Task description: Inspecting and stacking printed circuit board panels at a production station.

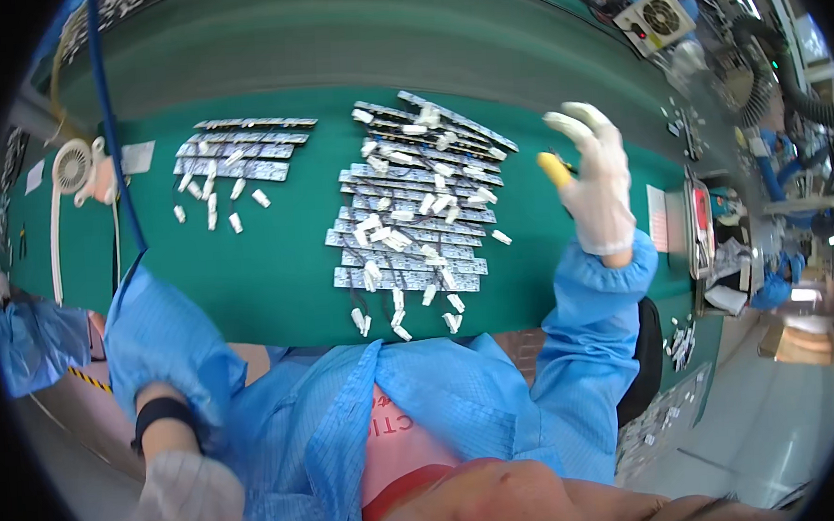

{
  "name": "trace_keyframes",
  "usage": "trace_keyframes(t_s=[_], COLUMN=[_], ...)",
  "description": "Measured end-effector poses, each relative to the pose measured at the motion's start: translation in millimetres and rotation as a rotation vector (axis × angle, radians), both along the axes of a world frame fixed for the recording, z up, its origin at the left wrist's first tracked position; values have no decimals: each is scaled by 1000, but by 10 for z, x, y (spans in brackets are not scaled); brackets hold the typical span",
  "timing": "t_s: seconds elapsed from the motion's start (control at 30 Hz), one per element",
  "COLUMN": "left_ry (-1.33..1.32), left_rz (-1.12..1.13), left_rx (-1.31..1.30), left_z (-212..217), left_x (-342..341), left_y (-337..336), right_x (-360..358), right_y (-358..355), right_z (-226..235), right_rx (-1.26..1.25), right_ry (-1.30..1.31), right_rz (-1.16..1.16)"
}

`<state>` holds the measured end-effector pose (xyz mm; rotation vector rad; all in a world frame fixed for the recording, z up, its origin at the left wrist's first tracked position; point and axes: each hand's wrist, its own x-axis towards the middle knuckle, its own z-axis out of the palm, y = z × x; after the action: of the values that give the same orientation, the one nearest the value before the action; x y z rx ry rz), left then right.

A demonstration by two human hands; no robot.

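My right hand (600,190), in a white glove with a yellow cover on the thumb, is raised over the green mat (287,296), right of the larger group of boards. Its fingers are apart and a small dark thing shows beside the thumb; I see nothing gripped. At the lower left, my left hand (180,504), also gloved in white, is drawn back off the table, blurred, its fingers hidden. A black band (164,418) circles that wrist. Narrow circuit boards (415,228) with dark wires and white plugs lie in overlapping rows mid-table; a smaller group (237,157) lies left.
A small white fan (74,167) stands at the left, near a hanging blue cord (105,107). Beyond my right hand are a paper sheet (658,219) and a red-edged tray (699,217). A boxed fan unit (654,20) sits far right; another person's blue sleeve (39,342) shows left.
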<state>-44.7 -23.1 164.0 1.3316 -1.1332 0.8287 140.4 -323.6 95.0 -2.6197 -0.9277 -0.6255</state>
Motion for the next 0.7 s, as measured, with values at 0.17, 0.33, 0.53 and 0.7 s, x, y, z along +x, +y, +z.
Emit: trace_keyframes(t_s=[0.17, 0.33, 0.53, 0.7], left_ry=[-118, -228, -654, 221], left_rz=[-49, -87, -244, 685], left_rx=[38, 152, 340, 584], left_z=[-194, -179, -878, -1314], left_x=[-692, -701, -223, 16], left_y=[164, 55, 338, 252], right_x=[84, 389, 698, 771], right_y=[227, 143, 269, 170], right_z=[-92, -432, -1009, -869], right_rx=[44, 105, -162, 62], right_ry=[27, -35, 386, 348], right_rz=[43, 35, -163, -88])
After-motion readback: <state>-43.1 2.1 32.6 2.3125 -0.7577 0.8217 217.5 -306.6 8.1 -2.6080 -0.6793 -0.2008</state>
